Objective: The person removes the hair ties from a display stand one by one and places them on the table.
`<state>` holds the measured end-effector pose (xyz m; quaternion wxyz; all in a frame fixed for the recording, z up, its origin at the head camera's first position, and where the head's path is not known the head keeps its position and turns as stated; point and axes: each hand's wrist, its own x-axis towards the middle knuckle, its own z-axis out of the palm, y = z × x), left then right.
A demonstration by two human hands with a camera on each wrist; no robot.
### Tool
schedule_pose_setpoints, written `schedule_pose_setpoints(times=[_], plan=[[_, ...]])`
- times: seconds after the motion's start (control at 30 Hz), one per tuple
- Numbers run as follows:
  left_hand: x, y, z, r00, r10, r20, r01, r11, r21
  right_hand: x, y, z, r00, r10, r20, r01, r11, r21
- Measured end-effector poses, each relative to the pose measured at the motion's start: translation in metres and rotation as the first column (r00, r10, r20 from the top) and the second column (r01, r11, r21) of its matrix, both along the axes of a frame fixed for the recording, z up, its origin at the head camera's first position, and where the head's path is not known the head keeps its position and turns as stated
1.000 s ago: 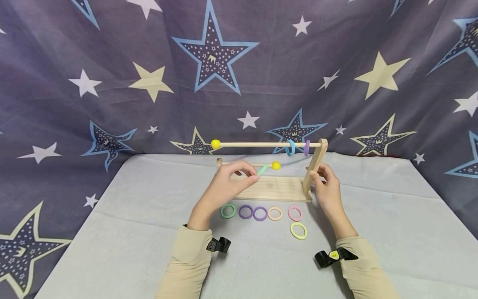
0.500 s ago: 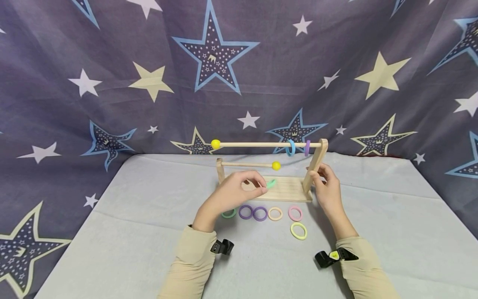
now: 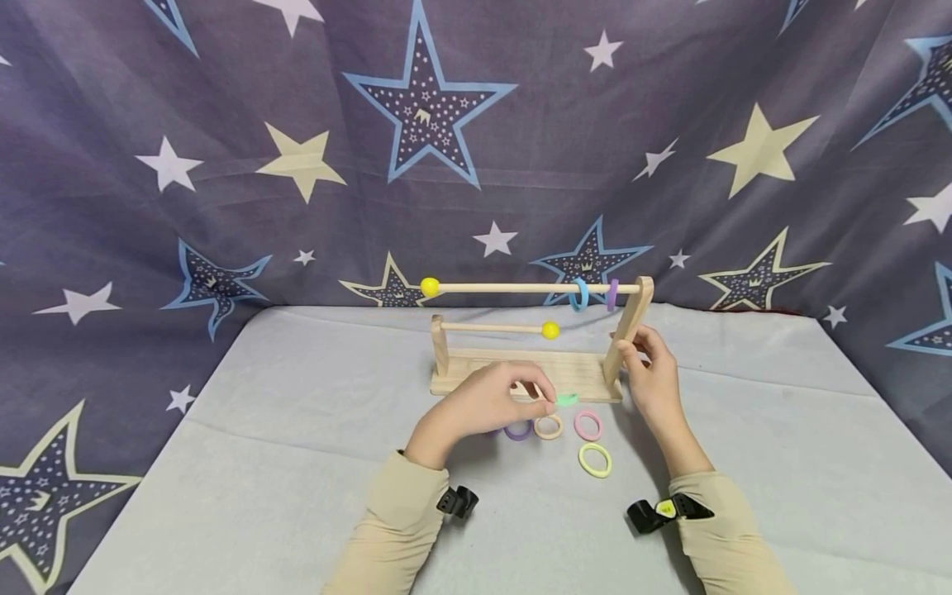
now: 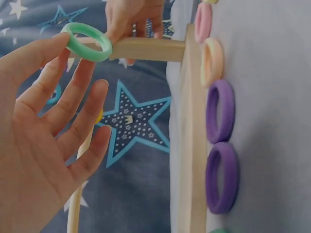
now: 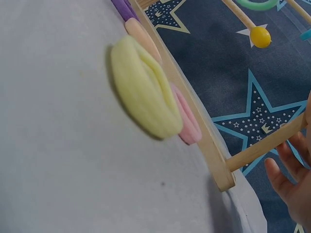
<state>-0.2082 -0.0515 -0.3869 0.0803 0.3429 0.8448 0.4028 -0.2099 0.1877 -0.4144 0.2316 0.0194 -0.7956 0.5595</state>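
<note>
My left hand pinches a mint green ring between thumb and index finger, the other fingers loosely spread. In the head view it hovers at the front edge of a wooden stand, over the row of rings. At the stand's right end, my right hand grips the tall wooden post. A blue ring and a purple ring hang on the upper rod near that post. The lower rod carries no ring and ends in a yellow ball.
Along the stand's front lie two purple rings, a peach ring and a pink ring. A pale yellow ring lies nearer me. Another yellow ball caps the upper rod. A star-patterned cloth hangs behind the table.
My left hand has moved down and right with the green ring, from beside the lower rod to the stand's front edge, now covering some table rings. My right hand stays on the post.
</note>
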Motion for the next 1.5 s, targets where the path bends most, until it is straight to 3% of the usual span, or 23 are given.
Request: schedule_pose_setpoints(times=[0.37, 0.6, 0.7, 0.83, 1.1, 1.5], plan=[[-0.001, 0.007, -0.010, 0.993, -0.078, 0.091, 0.087, 0.991, -0.098, 0.000, -0.001, 0.000, 1.000, 0.000, 0.006, 0.000, 1.000, -0.006], [-0.001, 0.009, -0.017, 0.981, -0.084, 0.174, 0.109, 0.985, -0.137, -0.021, 0.015, -0.032, 1.000, -0.008, 0.013, 0.008, 1.000, -0.020], [-0.001, 0.010, -0.020, 0.977, -0.112, 0.180, 0.137, 0.982, -0.130, -0.021, 0.016, -0.033, 1.000, -0.012, 0.015, 0.012, 1.000, -0.016], [-0.001, 0.010, -0.021, 0.975, -0.132, 0.178, 0.156, 0.980, -0.124, -0.019, 0.014, -0.029, 1.000, -0.013, 0.023, 0.013, 1.000, -0.022], [-0.001, 0.012, -0.026, 0.972, -0.139, 0.191, 0.169, 0.975, -0.147, -0.001, 0.001, -0.001, 1.000, -0.002, 0.018, 0.002, 1.000, 0.003], [-0.001, 0.013, -0.028, 0.973, -0.128, 0.190, 0.173, 0.954, -0.243, 0.001, 0.000, 0.003, 0.999, 0.002, 0.036, -0.002, 1.000, 0.000]])
